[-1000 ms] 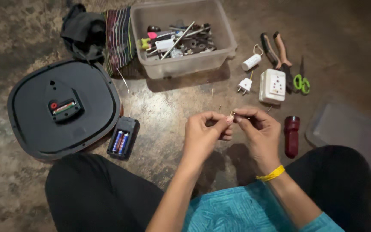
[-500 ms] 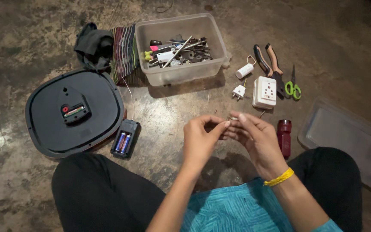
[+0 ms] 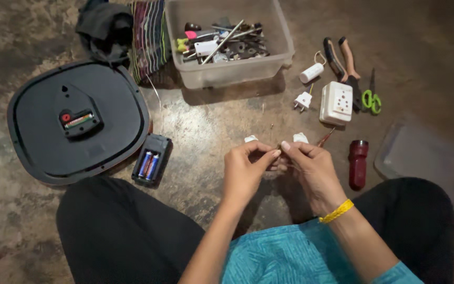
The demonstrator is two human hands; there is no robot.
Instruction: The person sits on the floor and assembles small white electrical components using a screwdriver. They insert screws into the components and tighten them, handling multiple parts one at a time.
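1. Left hand [image 3: 245, 171] and right hand [image 3: 311, 168] meet fingertip to fingertip above the floor [image 3: 211, 126]. Both are pinched narrow on a tiny item between them, too small to identify.
2. Two small white pieces [image 3: 250, 139] [image 3: 300, 137] lie on the floor just beyond the fingertips, likely set close for easy reach.
3. Clock [image 3: 77, 123] lies face-down left, so its mechanism is exposed; a battery holder [image 3: 151, 164] with two cells sits just beside it.
4. Clear tool box [image 3: 285, 44] sits open ahead, with the bits inside it on view.
5. To the right lie a white socket [image 3: 336, 103], a plug [image 3: 303, 100], pliers [image 3: 342, 60], green scissors [image 3: 371, 100] and a dark red torch [image 3: 358, 164], spread apart so each is separately grabbable.
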